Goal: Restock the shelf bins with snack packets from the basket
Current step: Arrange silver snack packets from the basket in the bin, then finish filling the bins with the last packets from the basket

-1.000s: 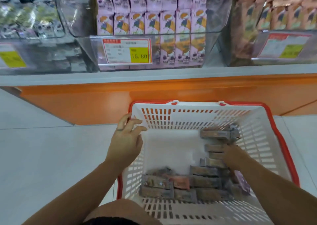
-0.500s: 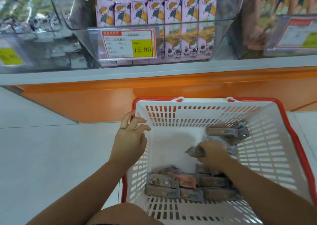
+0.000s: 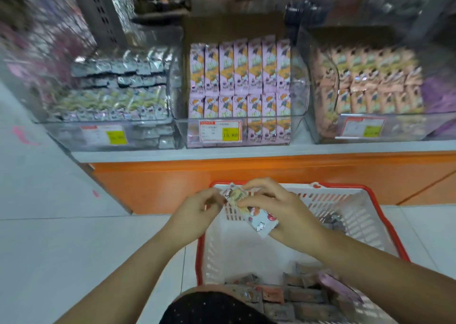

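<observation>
Up they come: the right hand (image 3: 283, 210) has lifted out of the basket (image 3: 370, 212) with a bundle of packets (image 3: 261, 221), and the left hand (image 3: 197, 207) has left the rim to meet it. The view has tipped up too, so the bins now show in full.

Beyond the grip runs the shelf (image 3: 271, 173), an orange front under a pale ledge. Three clear bins stand on it side by side. Straight ahead of the grip is the middle bin (image 3: 296, 128), packed with rows of upright pink packets. Ahead and to the left is the left bin (image 3: 69, 136), holding silvery packets. Ahead and to the right is the right bin (image 3: 404, 131), holding peach ones.

Directly under the grip sits the basket, white with a red rim, on the pale floor (image 3: 61, 249). The bundle hangs over the basket's far left corner. Back from the grip, toward the person, loose packets (image 3: 296, 296) lie heaped on the basket bottom.

Both hands are on the bundle. The right hand's fingers curl over it, and the left hand's fingertips pinch its left end. The bundle slants down to the right.

Smallest of all is a price tag (image 3: 220, 131) on the middle bin's front, straight ahead of the grip, reading 15.80 on yellow.
</observation>
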Tool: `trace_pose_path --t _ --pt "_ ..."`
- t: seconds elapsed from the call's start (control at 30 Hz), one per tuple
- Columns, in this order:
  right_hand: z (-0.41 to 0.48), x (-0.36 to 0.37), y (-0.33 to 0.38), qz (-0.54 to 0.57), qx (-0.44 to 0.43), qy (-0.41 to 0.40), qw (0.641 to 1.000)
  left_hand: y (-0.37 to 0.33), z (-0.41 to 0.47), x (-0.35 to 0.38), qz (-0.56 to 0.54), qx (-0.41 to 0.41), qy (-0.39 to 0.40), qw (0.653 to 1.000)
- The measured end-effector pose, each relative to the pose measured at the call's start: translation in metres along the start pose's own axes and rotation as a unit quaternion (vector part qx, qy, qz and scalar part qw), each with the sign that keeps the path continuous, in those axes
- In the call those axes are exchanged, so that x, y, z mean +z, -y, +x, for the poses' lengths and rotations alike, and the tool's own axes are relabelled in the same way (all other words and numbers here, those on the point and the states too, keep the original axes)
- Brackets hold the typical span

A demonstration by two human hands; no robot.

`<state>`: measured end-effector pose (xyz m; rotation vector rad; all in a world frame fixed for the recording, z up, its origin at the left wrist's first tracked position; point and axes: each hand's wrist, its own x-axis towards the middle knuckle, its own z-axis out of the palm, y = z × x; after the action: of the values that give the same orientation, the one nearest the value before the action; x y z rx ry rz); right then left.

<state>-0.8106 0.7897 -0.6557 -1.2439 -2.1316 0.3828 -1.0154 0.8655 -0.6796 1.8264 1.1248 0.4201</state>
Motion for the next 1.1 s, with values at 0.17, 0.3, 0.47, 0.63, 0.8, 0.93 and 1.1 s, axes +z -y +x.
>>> trace_pose_path --t 0.17,0.3,0.47,0.63,0.8,0.93,1.1 --pt "0.016 -0.020 0.045 0.054 -0.023 -0.030 0.998 -0.052 -0.041 -0.042 -0.171 0.031 0.001 0.985" --pt "0.046 -0.034 0.078 0.106 -0.003 -0.051 0.993 -0.069 -0.069 -0.079 -0.181 0.052 0.017 0.982" --pt "0.088 -0.046 0.105 0.292 0.103 -0.069 0.948 -0.078 -0.086 -0.126 -0.302 0.047 -0.024 0.952" --pt "0.123 -0.047 0.094 0.209 0.178 -0.040 0.961 -0.082 -0.084 -0.152 -0.338 0.050 -0.120 0.932" --pt "0.124 -0.046 0.030 -0.294 0.234 0.099 0.921 -0.061 -0.045 -0.169 -0.170 -0.007 -0.376 0.911" --pt "0.119 -0.045 0.018 -0.306 0.211 0.122 0.920 -0.067 -0.006 -0.161 -0.021 -0.004 -0.438 0.899" --pt "0.118 -0.045 0.020 -0.309 0.205 0.118 0.921 -0.072 0.034 -0.150 0.052 -0.009 -0.350 0.935"
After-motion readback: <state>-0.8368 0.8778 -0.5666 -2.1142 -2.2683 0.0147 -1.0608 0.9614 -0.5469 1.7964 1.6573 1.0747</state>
